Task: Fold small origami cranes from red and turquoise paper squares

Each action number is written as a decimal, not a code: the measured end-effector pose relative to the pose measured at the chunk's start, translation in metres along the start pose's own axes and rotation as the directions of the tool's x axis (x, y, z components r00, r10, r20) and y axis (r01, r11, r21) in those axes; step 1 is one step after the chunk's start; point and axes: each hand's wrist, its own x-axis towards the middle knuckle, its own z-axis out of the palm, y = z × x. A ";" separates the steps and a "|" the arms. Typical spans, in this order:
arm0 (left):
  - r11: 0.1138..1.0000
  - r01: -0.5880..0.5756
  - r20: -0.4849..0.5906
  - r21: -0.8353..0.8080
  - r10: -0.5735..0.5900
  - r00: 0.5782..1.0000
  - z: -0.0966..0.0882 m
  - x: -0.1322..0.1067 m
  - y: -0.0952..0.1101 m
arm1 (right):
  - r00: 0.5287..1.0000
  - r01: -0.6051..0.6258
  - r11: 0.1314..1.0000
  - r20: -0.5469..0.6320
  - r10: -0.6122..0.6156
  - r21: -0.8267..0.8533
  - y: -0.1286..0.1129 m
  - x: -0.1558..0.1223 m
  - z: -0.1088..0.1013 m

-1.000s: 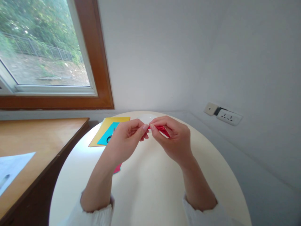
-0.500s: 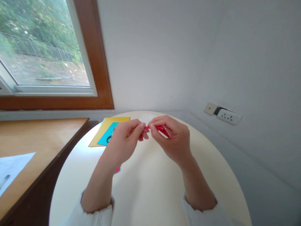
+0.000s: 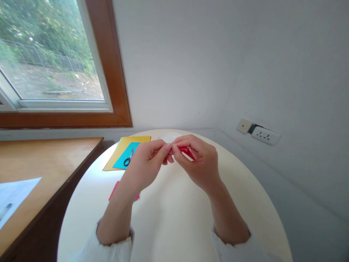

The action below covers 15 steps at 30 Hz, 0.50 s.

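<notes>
far on the left is a window [image 3: 51, 54] with a brown wood frame. below it a wooden desk [image 3: 46, 160] runs along the left side, and a white sheet [image 3: 15, 194] lies on it near the left edge. just beside the desk is a round white table [image 3: 174, 218].

on the far left part of the table lies a yellow paper [image 3: 120, 145]. a blue paper [image 3: 124, 157] lies on top of it, and small scissors [image 3: 128, 159] with black handles lie on the blue paper. nearer, a pink paper [image 3: 114, 189] lies flat, partly hidden under the left arm.

the left hand [image 3: 145, 165] is up over the middle of the table. its fingers are curled in, and the thumb and first finger pinch the left end of a red folded paper [image 3: 187, 150]. the red folded paper is held in the air between both hands, above the far half of the table. the right hand [image 3: 204, 165] is curled around it, with finger and thumb pinched tight on it. the fingertips of both hands touch.

far on the right, a white wall socket [image 3: 265, 135] sits low on the wall.
</notes>
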 end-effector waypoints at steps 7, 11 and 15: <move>1.000 -0.017 -0.038 0.003 0.017 0.999 0.003 0.000 0.001 | 1.000 -0.008 1.000 -0.009 0.008 0.002 -0.001 0.000 0.001; 0.999 -0.039 -0.043 -0.019 0.038 0.998 0.003 -0.002 0.002 | 0.999 -0.029 0.999 -0.018 0.030 0.019 -0.001 0.000 0.001; 0.997 -0.054 -0.021 -0.054 0.053 0.998 0.003 -0.002 0.003 | 0.998 -0.055 0.998 -0.017 0.055 0.041 -0.001 0.000 0.000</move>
